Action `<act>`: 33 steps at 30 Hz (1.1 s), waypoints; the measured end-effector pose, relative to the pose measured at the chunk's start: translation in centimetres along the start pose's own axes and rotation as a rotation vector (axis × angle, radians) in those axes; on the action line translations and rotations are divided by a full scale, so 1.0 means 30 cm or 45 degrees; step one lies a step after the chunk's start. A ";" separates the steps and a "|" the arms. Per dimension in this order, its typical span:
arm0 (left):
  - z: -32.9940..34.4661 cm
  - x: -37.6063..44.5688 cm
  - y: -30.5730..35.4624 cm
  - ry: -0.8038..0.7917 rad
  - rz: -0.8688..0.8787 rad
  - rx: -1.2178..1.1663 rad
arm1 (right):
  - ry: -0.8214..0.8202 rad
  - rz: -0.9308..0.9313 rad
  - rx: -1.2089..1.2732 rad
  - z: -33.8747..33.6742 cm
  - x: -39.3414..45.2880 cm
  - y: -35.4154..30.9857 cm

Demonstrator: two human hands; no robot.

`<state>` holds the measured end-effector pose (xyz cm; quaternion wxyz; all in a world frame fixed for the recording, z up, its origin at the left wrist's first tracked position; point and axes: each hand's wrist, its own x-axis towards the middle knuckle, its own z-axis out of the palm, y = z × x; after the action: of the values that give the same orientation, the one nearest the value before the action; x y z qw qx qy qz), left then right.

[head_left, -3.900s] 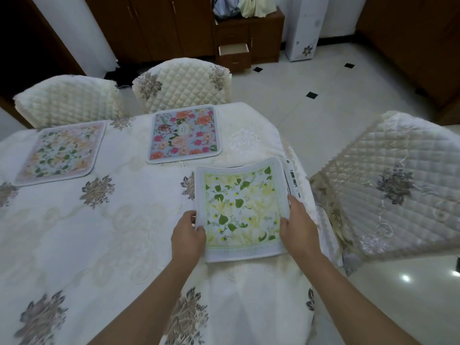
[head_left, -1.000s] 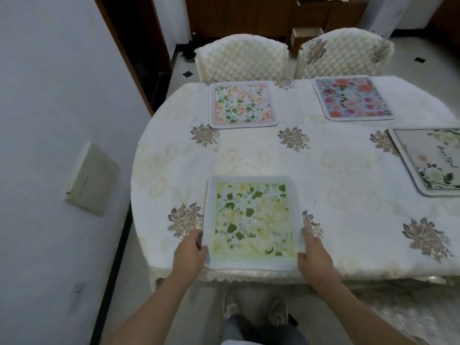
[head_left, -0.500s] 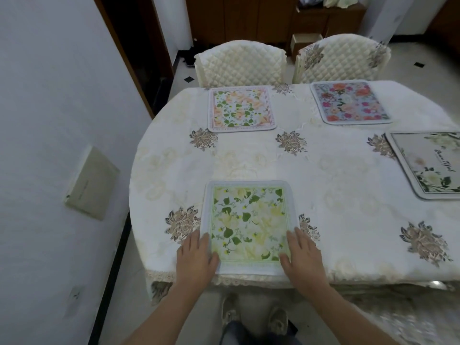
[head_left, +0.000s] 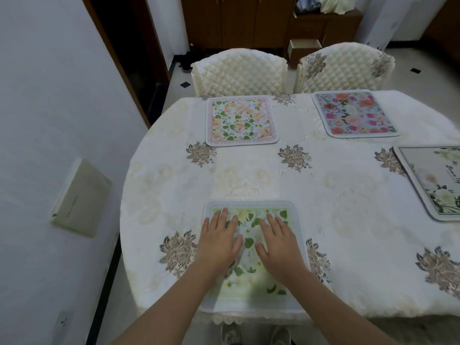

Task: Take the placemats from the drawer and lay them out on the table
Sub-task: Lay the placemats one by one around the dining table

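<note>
A yellow-green floral placemat (head_left: 251,285) lies flat at the near edge of the table (head_left: 348,207). My left hand (head_left: 219,242) and my right hand (head_left: 280,242) both press flat on it, fingers straight and spread. An orange-flowered placemat (head_left: 241,120) lies at the far side on the left, and a pink rose placemat (head_left: 354,114) lies to its right. A white-flowered placemat (head_left: 433,181) with dark lettering lies at the right edge, partly cut off. The open drawer (head_left: 303,47) shows in the wooden cabinet behind the chairs.
Two quilted cream chairs (head_left: 240,70) (head_left: 343,68) stand at the table's far side. A white wall (head_left: 49,120) with a beige box (head_left: 79,197) runs close along the left. My shoes (head_left: 256,334) show under the table's near edge.
Four seconds ago I carried the yellow-green placemat at another side of the table. I then laid it at the near edge, and my hands slid from its near corners onto its middle.
</note>
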<state>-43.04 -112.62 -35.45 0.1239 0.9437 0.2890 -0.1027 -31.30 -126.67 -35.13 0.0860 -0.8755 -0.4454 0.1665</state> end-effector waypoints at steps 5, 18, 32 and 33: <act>0.030 0.121 -0.026 -0.121 0.041 0.020 | -0.124 0.022 -0.037 0.040 0.136 -0.002; 0.108 0.232 -0.004 -0.147 0.088 0.071 | -0.157 -0.049 -0.016 0.109 0.254 0.022; 0.097 0.173 -0.069 -0.127 0.001 -0.009 | -0.169 -0.040 -0.072 0.083 0.224 0.087; 0.095 0.167 -0.078 -0.124 -0.008 -0.024 | -0.160 -0.019 -0.074 0.077 0.215 0.101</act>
<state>-40.65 -108.97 -39.90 0.1463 0.9354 0.2866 -0.1464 -26.34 -123.24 -39.59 0.0337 -0.8620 -0.4612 0.2075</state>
